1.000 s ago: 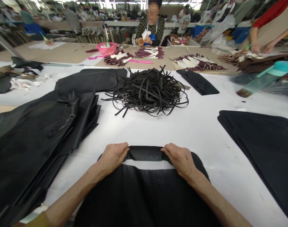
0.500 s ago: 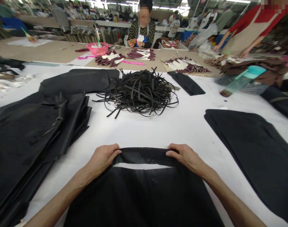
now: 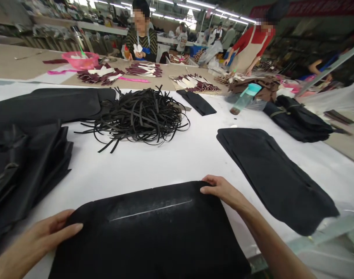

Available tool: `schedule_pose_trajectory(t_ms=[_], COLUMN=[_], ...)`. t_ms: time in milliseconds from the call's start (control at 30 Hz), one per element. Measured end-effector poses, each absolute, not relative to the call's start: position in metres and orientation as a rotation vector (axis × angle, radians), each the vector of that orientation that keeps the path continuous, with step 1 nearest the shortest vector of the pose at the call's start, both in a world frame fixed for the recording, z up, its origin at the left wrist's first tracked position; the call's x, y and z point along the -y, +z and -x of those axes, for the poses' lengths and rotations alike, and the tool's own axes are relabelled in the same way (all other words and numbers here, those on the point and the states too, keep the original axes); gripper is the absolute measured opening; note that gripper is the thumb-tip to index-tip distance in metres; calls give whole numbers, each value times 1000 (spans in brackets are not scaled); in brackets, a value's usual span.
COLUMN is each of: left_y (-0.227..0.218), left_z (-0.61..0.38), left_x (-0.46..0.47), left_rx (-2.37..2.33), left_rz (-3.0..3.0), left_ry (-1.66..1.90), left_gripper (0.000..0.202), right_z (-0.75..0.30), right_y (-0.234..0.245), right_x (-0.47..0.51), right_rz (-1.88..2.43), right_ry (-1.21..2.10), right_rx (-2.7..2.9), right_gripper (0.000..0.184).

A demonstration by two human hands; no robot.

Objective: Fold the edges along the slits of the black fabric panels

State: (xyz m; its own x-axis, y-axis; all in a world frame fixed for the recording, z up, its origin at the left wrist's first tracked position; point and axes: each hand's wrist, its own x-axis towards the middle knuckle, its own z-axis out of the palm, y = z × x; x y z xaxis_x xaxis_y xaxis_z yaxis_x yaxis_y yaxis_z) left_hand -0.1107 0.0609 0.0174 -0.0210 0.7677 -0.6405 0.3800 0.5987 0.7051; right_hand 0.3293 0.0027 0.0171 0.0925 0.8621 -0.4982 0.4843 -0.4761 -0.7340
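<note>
A black fabric panel with a thin closed slit lies flat on the white table right in front of me. My left hand rests at its left edge, fingers stretched out flat. At the panel's far right corner my right hand lies with its fingers curled over the edge. A pile of black straps sits beyond the panel at the table's middle.
A stack of black panels lies at the left and another stack at the right. A teal-capped bottle lies further back. At the brown table behind, people work among maroon pieces and a pink bowl.
The slit I was holding open has closed and the panel lies flat. My left hand slid out to the left edge and opened. The view has swung to the right.
</note>
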Motion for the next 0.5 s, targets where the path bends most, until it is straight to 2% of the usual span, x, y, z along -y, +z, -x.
schedule_pose_trajectory(t_ms=[100, 200, 300, 500], left_y=[13, 9, 6, -3], left_z=[104, 99, 99, 101], left_x=[-49, -48, -51, -54], left_rx=[-1566, -1618, -1627, -1606], left_rz=[-886, -888, -936, -821], left_ry=[383, 344, 502, 628], left_gripper=[43, 37, 32, 37], right_z=[-320, -308, -301, -311], right_y=[19, 22, 21, 10], right_x=[-5, -6, -5, 0], right_rz=[2069, 2190, 2244, 2113], right_ry=[1309, 1111, 958, 970], right_rx=[1361, 1386, 1373, 1258], right_gripper=[18, 14, 15, 18])
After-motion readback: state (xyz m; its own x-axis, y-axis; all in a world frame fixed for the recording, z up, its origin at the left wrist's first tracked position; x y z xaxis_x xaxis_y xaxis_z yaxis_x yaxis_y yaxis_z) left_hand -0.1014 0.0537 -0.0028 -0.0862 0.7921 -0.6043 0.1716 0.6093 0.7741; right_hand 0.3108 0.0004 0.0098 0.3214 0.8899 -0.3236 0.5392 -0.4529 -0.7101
